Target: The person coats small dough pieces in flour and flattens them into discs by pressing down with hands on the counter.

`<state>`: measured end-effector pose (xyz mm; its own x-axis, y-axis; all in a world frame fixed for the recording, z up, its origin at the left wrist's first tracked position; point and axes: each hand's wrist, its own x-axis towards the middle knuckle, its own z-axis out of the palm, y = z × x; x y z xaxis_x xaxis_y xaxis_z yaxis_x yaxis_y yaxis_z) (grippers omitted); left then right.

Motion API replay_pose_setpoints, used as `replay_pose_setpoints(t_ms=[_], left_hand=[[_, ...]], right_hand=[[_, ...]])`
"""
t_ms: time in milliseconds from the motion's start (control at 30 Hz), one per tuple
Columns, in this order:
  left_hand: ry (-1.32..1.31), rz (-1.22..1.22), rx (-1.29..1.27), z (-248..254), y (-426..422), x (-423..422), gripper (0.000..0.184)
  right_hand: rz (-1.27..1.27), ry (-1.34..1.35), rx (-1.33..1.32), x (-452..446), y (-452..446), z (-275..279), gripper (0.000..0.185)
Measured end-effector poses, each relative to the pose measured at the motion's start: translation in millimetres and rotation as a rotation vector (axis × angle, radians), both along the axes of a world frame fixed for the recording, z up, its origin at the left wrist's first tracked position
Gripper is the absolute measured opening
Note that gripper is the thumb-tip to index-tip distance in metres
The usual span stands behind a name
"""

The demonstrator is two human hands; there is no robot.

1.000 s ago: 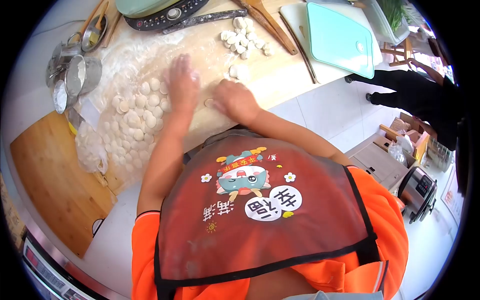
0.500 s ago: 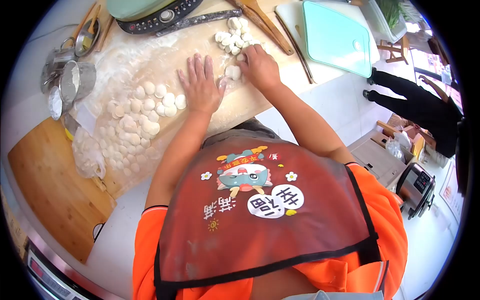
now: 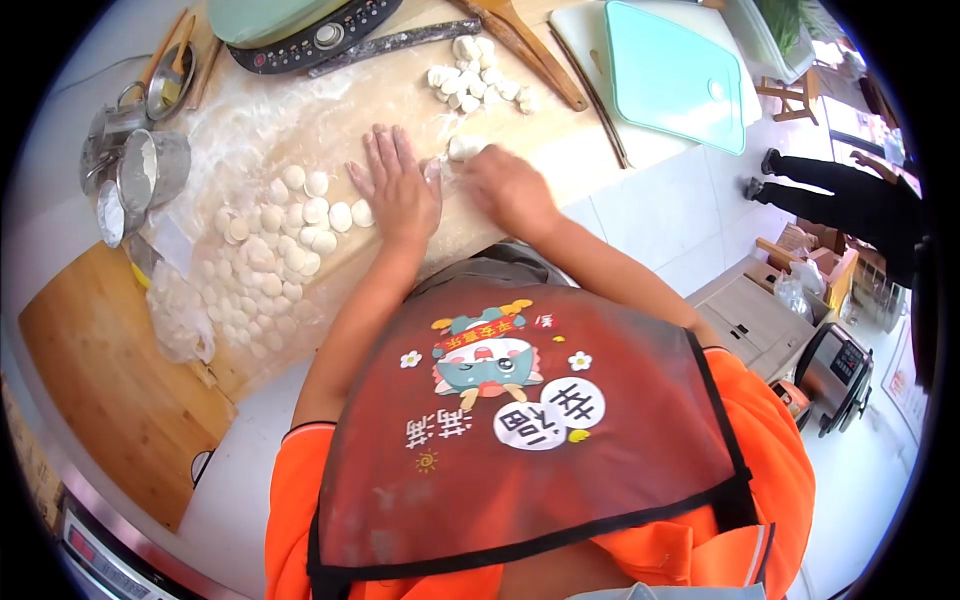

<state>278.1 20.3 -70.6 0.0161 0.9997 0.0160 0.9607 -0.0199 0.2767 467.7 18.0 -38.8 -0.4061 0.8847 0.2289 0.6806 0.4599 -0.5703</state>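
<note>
My left hand (image 3: 405,195) lies flat on the floury wooden board (image 3: 330,110), fingers stretched out; whatever may be under its palm is hidden. My right hand (image 3: 510,190) is smeared by motion at the board's near edge, so its fingers do not show clearly. Just beyond it sits a white dough piece (image 3: 465,148). Farther back lies a heap of small cut dough pieces (image 3: 472,75). Left of my left hand, many flattened dough rounds (image 3: 316,210) are spread and partly overlapping, the lower ones looking dusted with flour.
At the back stand a round electric griddle (image 3: 325,35), a dark floury rod (image 3: 400,45) and wooden tongs (image 3: 530,50). A mint-green lid (image 3: 680,80) lies at the right. Metal pots (image 3: 155,165) and a plastic bag (image 3: 178,315) are at the left. A person in black (image 3: 840,195) stands beyond.
My right hand has moved away from the dough heap, toward me and slightly left. My left hand has shifted slightly toward me, still flat. The person in black has moved a little right.
</note>
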Motion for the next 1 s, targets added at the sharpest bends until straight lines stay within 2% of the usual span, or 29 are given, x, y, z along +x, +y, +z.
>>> replay_pose_setpoints(t_ms=[100,300,333,433,500,567,667,700,800,900,1000], left_hand=[[0.042,-0.077,0.034,8.8,13.0,3.4,0.072],[0.095,-0.128,0.087,-3.0,31.2,-2.9,0.069],[0.108,-0.132,0.098,-6.1,36.5,-7.4,0.068],[0.143,0.078,0.0,5.8,54.8,-35.2,0.059],[-0.029,-0.17,0.054,31.0,49.6,-41.6,0.057],[-0.206,-0.41,0.114,62.6,39.2,-33.9,0.056],[-0.689,-0.5,-0.006,58.9,25.8,-15.7,0.055],[-0.702,-0.439,0.009,58.9,22.9,-12.9,0.048],[-0.989,-0.212,-0.309,47.9,26.6,-13.4,0.038],[-1.569,0.139,-0.603,34.5,28.1,-14.5,0.027],[-1.344,0.222,-0.45,29.3,33.2,-11.1,0.023]], right_hand=[[-0.239,-0.047,-0.121,12.4,9.4,21.2,0.04],[-0.146,-0.132,-0.092,1.3,36.0,-1.0,0.045],[-0.193,-0.041,-0.212,1.4,40.3,-0.4,0.045],[-0.287,0.171,-0.522,6.8,43.2,7.8,0.046],[-0.289,0.243,-0.635,9.3,46.4,20.5,0.046],[-0.292,0.283,-0.626,5.6,45.2,13.5,0.045],[-0.205,0.311,-0.7,5.6,43.6,17.0,0.045],[-0.162,0.314,-0.737,7.6,43.3,21.5,0.044],[-0.033,0.528,-0.96,19.1,42.8,51.7,0.035],[-0.061,0.868,-1.226,33.3,46.0,45.3,0.035],[-0.198,1.002,-1.198,35.1,43.3,48.0,0.034]])
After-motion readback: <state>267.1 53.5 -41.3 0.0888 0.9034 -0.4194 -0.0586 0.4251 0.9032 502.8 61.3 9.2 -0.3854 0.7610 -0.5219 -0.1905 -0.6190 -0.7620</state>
